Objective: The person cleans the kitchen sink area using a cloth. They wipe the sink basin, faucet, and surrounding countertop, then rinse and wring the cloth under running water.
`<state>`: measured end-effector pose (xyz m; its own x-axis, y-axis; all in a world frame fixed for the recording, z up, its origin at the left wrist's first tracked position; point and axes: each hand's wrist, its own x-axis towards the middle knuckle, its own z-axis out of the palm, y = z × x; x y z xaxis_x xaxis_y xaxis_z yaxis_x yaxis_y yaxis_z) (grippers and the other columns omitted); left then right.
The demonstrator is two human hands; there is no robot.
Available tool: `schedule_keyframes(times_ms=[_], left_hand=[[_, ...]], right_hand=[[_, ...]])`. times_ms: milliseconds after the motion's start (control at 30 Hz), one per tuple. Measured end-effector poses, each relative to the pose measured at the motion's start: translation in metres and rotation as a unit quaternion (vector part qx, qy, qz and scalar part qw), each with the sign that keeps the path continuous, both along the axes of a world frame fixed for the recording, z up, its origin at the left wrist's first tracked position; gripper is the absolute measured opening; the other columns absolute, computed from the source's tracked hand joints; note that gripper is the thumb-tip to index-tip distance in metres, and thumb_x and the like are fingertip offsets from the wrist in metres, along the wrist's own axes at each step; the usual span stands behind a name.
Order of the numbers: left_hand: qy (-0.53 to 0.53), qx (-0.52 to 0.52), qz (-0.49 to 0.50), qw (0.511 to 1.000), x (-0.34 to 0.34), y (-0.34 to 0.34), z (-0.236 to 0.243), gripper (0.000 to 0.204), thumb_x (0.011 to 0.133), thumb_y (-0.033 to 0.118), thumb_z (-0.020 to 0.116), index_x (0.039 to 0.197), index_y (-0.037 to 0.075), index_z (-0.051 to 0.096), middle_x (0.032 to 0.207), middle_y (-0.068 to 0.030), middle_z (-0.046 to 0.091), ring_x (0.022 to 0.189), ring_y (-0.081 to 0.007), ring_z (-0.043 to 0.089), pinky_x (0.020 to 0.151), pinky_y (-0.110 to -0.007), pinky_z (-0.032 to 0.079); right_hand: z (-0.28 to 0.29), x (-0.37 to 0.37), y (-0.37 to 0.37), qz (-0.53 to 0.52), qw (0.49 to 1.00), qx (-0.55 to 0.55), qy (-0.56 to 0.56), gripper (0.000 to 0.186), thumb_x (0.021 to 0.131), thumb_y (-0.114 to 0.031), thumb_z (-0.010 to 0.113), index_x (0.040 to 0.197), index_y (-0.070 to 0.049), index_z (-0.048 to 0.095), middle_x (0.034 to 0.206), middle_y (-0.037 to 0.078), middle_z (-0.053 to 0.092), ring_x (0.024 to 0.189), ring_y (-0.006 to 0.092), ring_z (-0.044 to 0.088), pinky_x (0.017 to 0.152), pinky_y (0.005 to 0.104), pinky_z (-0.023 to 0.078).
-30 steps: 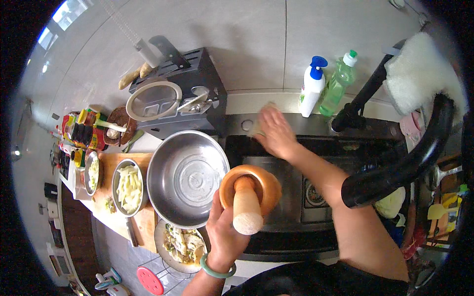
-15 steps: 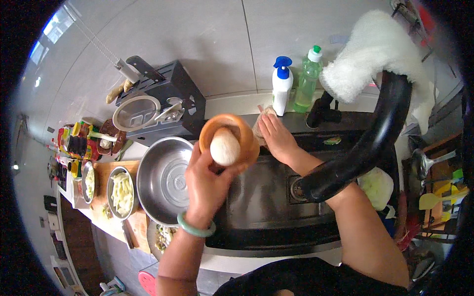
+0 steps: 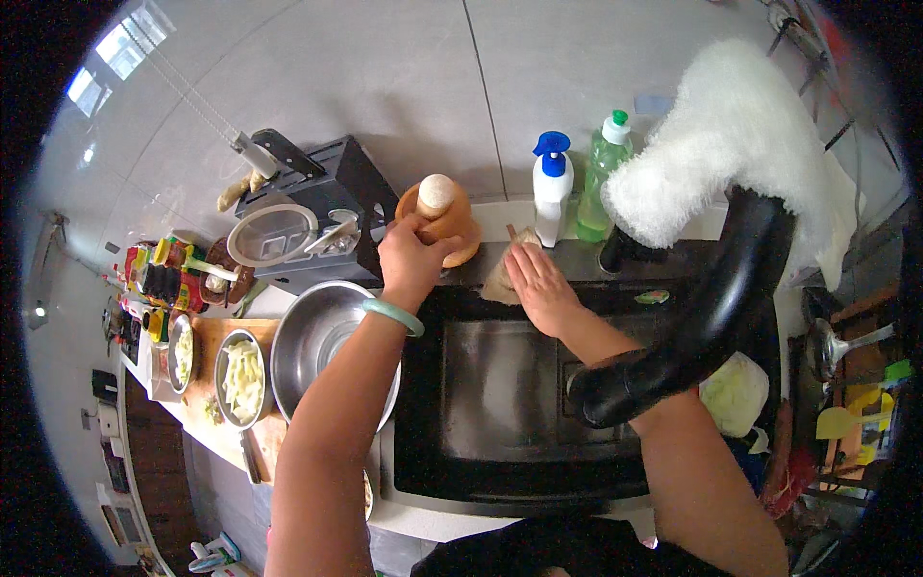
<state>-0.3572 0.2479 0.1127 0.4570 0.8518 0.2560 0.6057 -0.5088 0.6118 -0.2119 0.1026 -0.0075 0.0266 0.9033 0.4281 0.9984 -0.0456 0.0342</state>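
Observation:
A wooden mortar (image 3: 463,234) stands at the back behind the sink, with a pale round-ended pestle (image 3: 436,195) rising from its bowl. My left hand (image 3: 414,258), a pale green bangle on its wrist, is closed on the mortar's near side; some fingers are hidden. To its right, my right hand (image 3: 540,288) presses a beige cloth (image 3: 499,283) against the sink's back ledge. The fingers of that hand lie long and close together over the cloth, covering much of it.
A black faucet (image 3: 711,308) draped with a white towel (image 3: 716,135) crosses above my right forearm. Behind the black sink (image 3: 500,385) stand a white pump bottle (image 3: 551,192) and a green bottle (image 3: 603,178). A steel basin (image 3: 298,361), knife block (image 3: 336,183) and cutting board (image 3: 269,447) are left.
My left hand has carried the mortar and pestle away from me, from above the sink's left edge to the back ledge. My right hand stays on the cloth.

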Motion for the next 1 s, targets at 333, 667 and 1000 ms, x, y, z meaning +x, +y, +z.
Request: schedule_keyframes(times_ms=[333, 667, 1000], left_hand=[[0.004, -0.036, 0.038, 0.999, 0.006, 0.013, -0.017, 0.046, 0.057, 0.022, 0.083, 0.095, 0.004, 0.065, 0.095, -0.0168, 0.061, 0.089, -0.0327, 0.060, 0.081, -0.038, 0.048], [-0.069, -0.029, 0.009, 0.997, 0.010, 0.023, -0.040, 0.040, 0.059, 0.011, 0.079, 0.092, 0.002, 0.058, 0.108, -0.0178, 0.050, 0.096, -0.0363, 0.055, 0.085, -0.040, 0.046], [-0.126, 0.078, 0.055, 0.987, 0.025, -0.044, -0.044, 0.056, 0.072, 0.004, 0.065, 0.117, -0.009, 0.034, 0.112, -0.0280, 0.044, 0.107, -0.0447, 0.045, 0.094, -0.045, 0.039]], right_hand=[[-0.003, 0.001, 0.000, 0.000, 1.000, 0.006, -0.004, 0.049, 0.083, -0.014, 0.045, 0.129, 0.004, 0.041, 0.135, 0.017, 0.039, 0.127, 0.0312, 0.036, 0.110, 0.0413, 0.026], [-0.005, 0.000, 0.000, -0.008, 0.999, -0.022, 0.024, 0.049, 0.083, -0.010, 0.044, 0.130, 0.002, 0.040, 0.136, 0.017, 0.039, 0.128, 0.0301, 0.035, 0.109, 0.0417, 0.026], [-0.008, 0.001, 0.002, -0.034, 0.997, -0.031, 0.056, 0.058, 0.079, -0.011, 0.050, 0.133, 0.004, 0.034, 0.139, 0.019, 0.034, 0.131, 0.0330, 0.031, 0.110, 0.0423, 0.022]])
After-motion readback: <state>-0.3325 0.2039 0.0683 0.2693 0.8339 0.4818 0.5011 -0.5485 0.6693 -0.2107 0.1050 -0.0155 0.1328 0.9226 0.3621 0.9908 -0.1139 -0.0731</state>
